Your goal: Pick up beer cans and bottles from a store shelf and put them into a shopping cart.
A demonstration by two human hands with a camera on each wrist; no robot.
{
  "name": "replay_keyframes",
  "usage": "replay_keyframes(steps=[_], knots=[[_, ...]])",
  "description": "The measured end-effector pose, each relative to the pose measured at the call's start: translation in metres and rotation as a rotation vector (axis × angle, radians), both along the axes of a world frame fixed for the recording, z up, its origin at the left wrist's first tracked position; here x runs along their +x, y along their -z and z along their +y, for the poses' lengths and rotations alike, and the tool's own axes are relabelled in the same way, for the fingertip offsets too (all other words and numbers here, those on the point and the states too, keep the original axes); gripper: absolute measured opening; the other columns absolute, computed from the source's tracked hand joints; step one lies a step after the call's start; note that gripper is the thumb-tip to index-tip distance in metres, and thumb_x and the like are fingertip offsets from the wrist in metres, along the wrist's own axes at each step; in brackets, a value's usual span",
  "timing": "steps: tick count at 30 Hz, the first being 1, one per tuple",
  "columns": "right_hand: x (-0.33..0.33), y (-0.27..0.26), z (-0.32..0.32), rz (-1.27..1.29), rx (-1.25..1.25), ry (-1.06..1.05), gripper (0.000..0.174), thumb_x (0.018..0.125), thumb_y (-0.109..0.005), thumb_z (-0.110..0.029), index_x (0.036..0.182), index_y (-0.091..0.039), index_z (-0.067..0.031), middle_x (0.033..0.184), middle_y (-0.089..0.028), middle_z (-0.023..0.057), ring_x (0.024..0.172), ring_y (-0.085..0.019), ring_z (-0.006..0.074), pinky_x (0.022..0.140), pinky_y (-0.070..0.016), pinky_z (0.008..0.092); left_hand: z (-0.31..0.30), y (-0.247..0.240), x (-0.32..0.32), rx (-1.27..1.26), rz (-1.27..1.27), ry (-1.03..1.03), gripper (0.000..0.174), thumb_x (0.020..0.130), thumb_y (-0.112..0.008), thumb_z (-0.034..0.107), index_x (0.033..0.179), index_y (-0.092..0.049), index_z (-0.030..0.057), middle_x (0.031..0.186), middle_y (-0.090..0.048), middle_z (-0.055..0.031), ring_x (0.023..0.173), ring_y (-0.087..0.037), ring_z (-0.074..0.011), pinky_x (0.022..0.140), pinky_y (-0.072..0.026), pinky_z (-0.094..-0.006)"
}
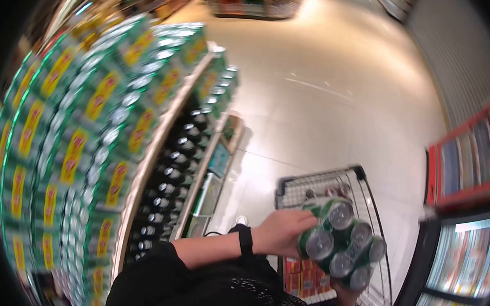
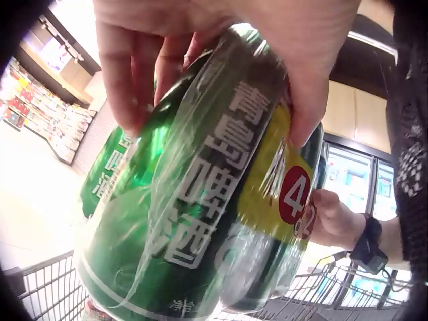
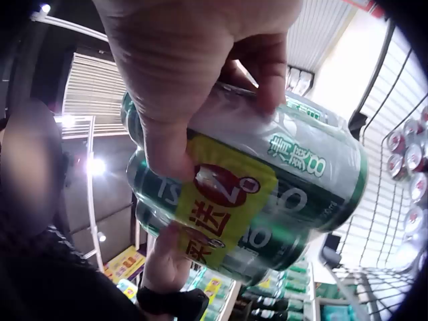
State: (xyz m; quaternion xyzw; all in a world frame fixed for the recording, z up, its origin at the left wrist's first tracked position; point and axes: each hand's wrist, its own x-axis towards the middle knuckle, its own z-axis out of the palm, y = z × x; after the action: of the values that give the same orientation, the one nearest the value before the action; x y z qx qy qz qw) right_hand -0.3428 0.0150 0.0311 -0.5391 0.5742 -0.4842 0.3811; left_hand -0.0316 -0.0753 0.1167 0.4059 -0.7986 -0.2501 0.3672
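A shrink-wrapped pack of green beer cans (image 1: pixel 343 245) is held over a shopping cart (image 1: pixel 359 172), can tops facing the head camera. My left hand (image 1: pixel 282 230) grips one side, its fingers and thumb spread around an end can in the left wrist view. On the opposite side my right hand (image 1: pixel 349 294) holds the pack, mostly hidden under it in the head view. Seen from the right wrist, that hand (image 3: pixel 180 73) has its thumb by the yellow promotional label (image 3: pixel 224 190). Red packs (image 1: pixel 304 279) lie in the cart beneath.
Tall stacks of green can packs (image 1: pixel 101 94) with yellow labels stand at left, above a shelf of dark bottles (image 1: pixel 165 190). At right are a red-edged rack (image 1: pixel 472 157) and lit fridges (image 1: pixel 468 257). Pale tiled floor (image 1: pixel 328 102) stretches ahead.
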Motion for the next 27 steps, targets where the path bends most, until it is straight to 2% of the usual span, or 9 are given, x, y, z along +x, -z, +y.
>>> replay_keyframes(steps=[7, 11, 13, 14, 18, 19, 21, 25, 27], knots=[[0.090, -0.059, 0.002, 0.404, -0.363, -0.511, 0.085, 0.058, -0.091, -0.028, 0.126, -0.050, 0.0023, 0.107, -0.066, 0.0127, 0.092, -0.068, 0.0255, 0.079, -0.0546, 0.0367, 0.136, -0.055, 0.101, -0.059, 0.024, -0.340, 0.055, 0.063, -0.086, 0.038, 0.095, -0.055, 0.0069, 0.080, -0.057, -0.0104, 0.072, -0.062, -0.0336, 0.061, -0.0492, -0.0424], [0.200, -0.117, 0.001, 0.403, -0.557, -0.720, 0.070, 0.063, -0.086, -0.024, 0.121, -0.055, 0.0010, 0.102, -0.068, 0.0128, 0.087, -0.069, 0.0241, 0.076, -0.0547, 0.0350, 0.214, -0.076, 0.162, -0.083, -0.035, -0.598, 0.057, 0.059, -0.088, 0.036, 0.095, -0.056, 0.0062, 0.083, -0.059, -0.0113, 0.075, -0.063, -0.0342, 0.066, -0.0495, -0.0425], [0.258, -0.143, 0.007, 0.323, -0.678, -0.813, 0.065, 0.064, -0.085, -0.023, 0.118, -0.058, 0.0000, 0.098, -0.069, 0.0115, 0.085, -0.069, 0.0243, 0.075, -0.0547, 0.0348, 0.253, -0.089, 0.189, -0.130, -0.076, -0.743, 0.058, 0.057, -0.088, 0.036, 0.095, -0.057, 0.0046, 0.083, -0.059, -0.0116, 0.075, -0.063, -0.0333, 0.066, -0.0496, -0.0416], [0.282, -0.147, 0.016, 0.067, -0.441, -0.864, 0.059, 0.064, -0.084, -0.021, 0.114, -0.060, -0.0009, 0.093, -0.069, 0.0102, 0.081, -0.069, 0.0246, 0.072, -0.0544, 0.0351, 0.274, -0.093, 0.201, -0.156, -0.123, -0.804, 0.061, 0.055, -0.089, 0.037, 0.095, -0.057, 0.0033, 0.083, -0.059, -0.0111, 0.074, -0.063, -0.0325, 0.065, -0.0496, -0.0407], [0.368, -0.168, 0.036, 0.091, -0.600, -1.139, 0.058, 0.061, -0.088, -0.025, 0.109, -0.064, -0.0033, 0.093, -0.069, 0.0090, 0.082, -0.070, 0.0232, 0.071, -0.0536, 0.0327, 0.362, -0.108, 0.243, -0.287, -0.303, -1.100, 0.074, 0.052, -0.091, 0.050, 0.097, -0.060, 0.0008, 0.085, -0.064, -0.0125, 0.070, -0.065, -0.0291, 0.065, -0.0510, -0.0370], [0.393, -0.163, 0.036, 0.027, -0.678, -1.244, 0.062, 0.057, -0.088, -0.028, 0.104, -0.057, -0.0016, 0.087, -0.065, 0.0059, 0.078, -0.064, 0.0159, 0.073, -0.0529, 0.0312, 0.383, -0.112, 0.249, -0.288, -0.349, -1.168, 0.074, 0.052, -0.092, 0.050, 0.097, -0.060, 0.0005, 0.086, -0.066, -0.0130, 0.072, -0.066, -0.0296, 0.066, -0.0528, -0.0367], [0.439, -0.171, 0.051, -0.043, -0.563, -1.384, 0.067, 0.056, -0.088, -0.027, 0.110, -0.057, -0.0007, 0.093, -0.067, 0.0058, 0.083, -0.065, 0.0154, 0.077, -0.0535, 0.0316, 0.416, -0.124, 0.259, -0.309, -0.324, -1.300, 0.073, 0.051, -0.093, 0.049, 0.095, -0.060, 0.0004, 0.086, -0.065, -0.0128, 0.071, -0.067, -0.0289, 0.065, -0.0539, -0.0364], [0.523, -0.204, 0.083, -0.154, -0.645, -1.635, 0.075, 0.058, -0.092, -0.026, 0.122, -0.059, -0.0016, 0.100, -0.069, 0.0127, 0.089, -0.071, 0.0267, 0.080, -0.0553, 0.0345, 0.476, -0.134, 0.281, -0.332, -0.469, -1.532, 0.074, 0.050, -0.095, 0.046, 0.095, -0.058, 0.0003, 0.078, -0.063, -0.0109, 0.067, -0.066, -0.0261, 0.062, -0.0537, -0.0345], [0.557, -0.217, 0.097, -0.139, -0.851, -1.647, 0.074, 0.058, -0.092, -0.029, 0.119, -0.059, -0.0005, 0.100, -0.068, 0.0148, 0.088, -0.071, 0.0273, 0.080, -0.0553, 0.0348, 0.493, -0.138, 0.291, -0.338, -0.310, -1.634, 0.076, 0.050, -0.096, 0.045, 0.096, -0.057, -0.0005, 0.084, -0.065, -0.0120, 0.071, -0.066, -0.0250, 0.066, -0.0543, -0.0349]])
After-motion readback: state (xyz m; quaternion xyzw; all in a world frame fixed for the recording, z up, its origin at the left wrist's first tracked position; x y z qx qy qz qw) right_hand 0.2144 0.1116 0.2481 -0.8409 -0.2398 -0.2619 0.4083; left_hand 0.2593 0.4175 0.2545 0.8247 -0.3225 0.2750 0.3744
